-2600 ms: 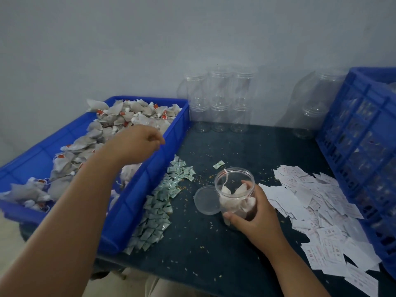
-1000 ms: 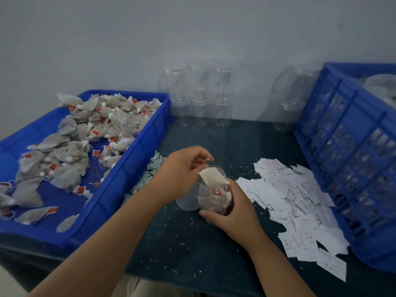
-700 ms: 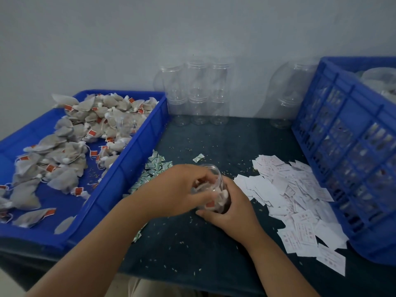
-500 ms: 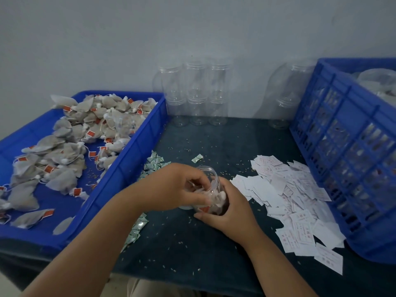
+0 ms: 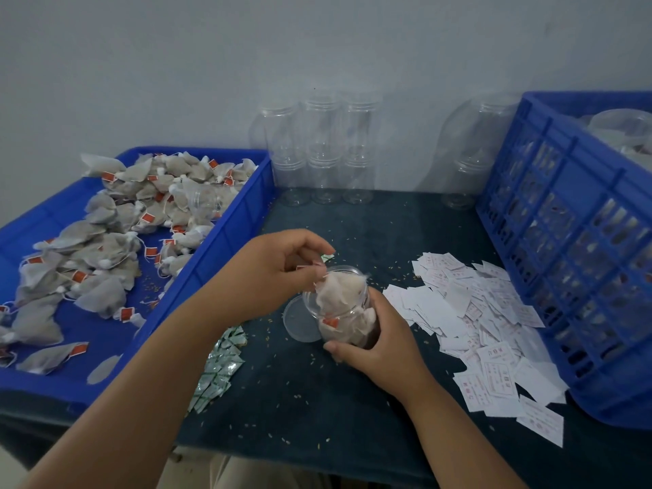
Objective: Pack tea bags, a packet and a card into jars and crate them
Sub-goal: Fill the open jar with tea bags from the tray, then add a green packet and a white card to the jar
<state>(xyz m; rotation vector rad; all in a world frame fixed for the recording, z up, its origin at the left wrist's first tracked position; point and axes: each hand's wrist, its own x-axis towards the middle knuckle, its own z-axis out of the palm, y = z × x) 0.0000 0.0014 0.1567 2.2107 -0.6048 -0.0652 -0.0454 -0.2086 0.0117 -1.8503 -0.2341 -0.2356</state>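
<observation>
Your right hand (image 5: 379,342) curls its fingers round the clear jar (image 5: 335,324) near the middle of the dark table (image 5: 300,400). Your left hand (image 5: 268,273) pinches the topmost tea bag (image 5: 340,287) at the jar mouth (the bag stands proud of the rim). The lid (image 5: 298,324) lies flat just left of the jar. The packets (image 5: 218,368) lie further left, the cards (image 5: 476,330) right, against the blue crate (image 5: 564,241).
</observation>
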